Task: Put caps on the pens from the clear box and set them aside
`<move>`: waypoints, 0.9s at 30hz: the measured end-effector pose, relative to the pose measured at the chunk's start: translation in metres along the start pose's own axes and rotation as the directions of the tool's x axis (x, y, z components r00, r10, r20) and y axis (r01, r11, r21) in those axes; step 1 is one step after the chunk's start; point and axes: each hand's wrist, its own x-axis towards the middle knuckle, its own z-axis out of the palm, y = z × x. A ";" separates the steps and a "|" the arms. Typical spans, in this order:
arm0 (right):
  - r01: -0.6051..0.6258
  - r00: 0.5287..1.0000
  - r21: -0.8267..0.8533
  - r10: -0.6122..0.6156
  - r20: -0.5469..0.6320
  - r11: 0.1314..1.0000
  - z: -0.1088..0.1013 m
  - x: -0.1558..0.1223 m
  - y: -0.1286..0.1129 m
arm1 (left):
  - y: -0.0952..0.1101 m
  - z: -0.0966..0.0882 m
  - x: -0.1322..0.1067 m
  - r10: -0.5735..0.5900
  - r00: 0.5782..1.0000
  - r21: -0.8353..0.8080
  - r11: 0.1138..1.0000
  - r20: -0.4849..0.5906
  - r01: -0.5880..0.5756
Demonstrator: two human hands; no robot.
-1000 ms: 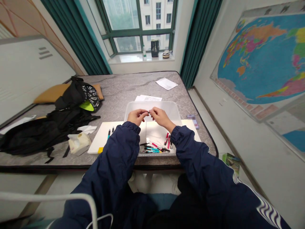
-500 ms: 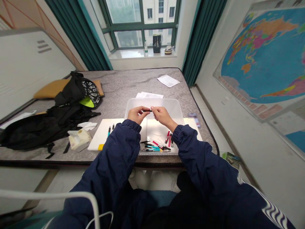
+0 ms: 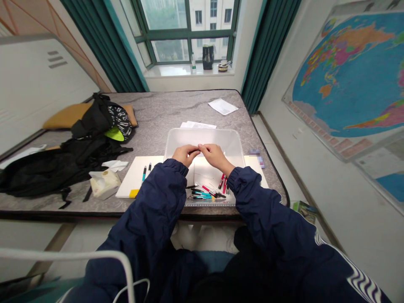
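Note:
Both hands meet above a clear plastic box (image 3: 205,135). My left hand (image 3: 186,155) is closed around a slim black pen (image 3: 196,151), mostly hidden by the fingers. At the pen's other end my right hand (image 3: 215,155) pinches with thumb and fingers, touching the left fingertips. Below them, inside the box, lie several loose pens and pen parts in black, teal and red, among them a teal pen (image 3: 202,194) and a red pen (image 3: 221,181). Two pens, one a teal pen (image 3: 144,174), rest on a white board (image 3: 129,179) left of the box.
A tissue pack (image 3: 104,184) and a black backpack (image 3: 78,164) lie to the left on the grey mattress (image 3: 164,107). Papers (image 3: 198,125) sit behind the box, with another sheet (image 3: 222,107) farther back. A white curved tube (image 3: 123,265) crosses the lower left.
My hands have dropped slightly and come closer together, so the black pen between them is more covered. The pens in the box look unchanged.

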 end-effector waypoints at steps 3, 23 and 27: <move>-0.024 0.999 0.000 0.024 0.029 1.000 -0.001 0.001 -0.001 | 0.002 -0.004 0.001 0.005 1.000 0.061 0.998 -0.030 -0.003; 0.153 0.699 -0.341 0.142 0.701 0.928 0.027 -0.012 0.008 | -0.022 0.024 -0.012 -0.168 0.916 0.236 0.968 0.363 0.084; 0.233 0.655 -0.363 0.130 0.745 0.902 0.029 -0.016 0.005 | -0.016 0.020 -0.010 -0.151 0.938 0.192 0.977 0.312 0.093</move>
